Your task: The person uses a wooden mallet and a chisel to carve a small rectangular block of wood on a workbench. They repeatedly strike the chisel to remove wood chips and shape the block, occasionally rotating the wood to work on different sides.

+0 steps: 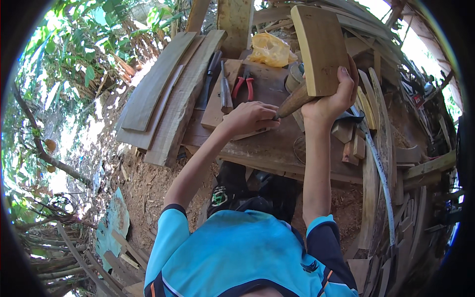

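A thick pale wooden block (324,49) is raised over the right side of the workbench, with my right hand (339,94) closed around its lower end, the thumb on its edge. From below the block a tapered brown wooden piece (293,101), shaped like a handle, slants down to the left. At its dark narrow tip are the bent fingers of my left hand (252,118), low over the bench; what they pinch is hidden. Beneath that hand lies a thin pale piece of wood (250,134). Just beyond it are red-handled pliers (243,86) and a chisel (225,91).
Long boards (166,96) overhang the left side of the wooden workbench (277,156). A dark-handled saw or knife (209,79) lies beside them. A yellow plastic bag (271,49) rests at the back. Offcuts (352,141) and long strips crowd the right side; wood shavings cover the ground.
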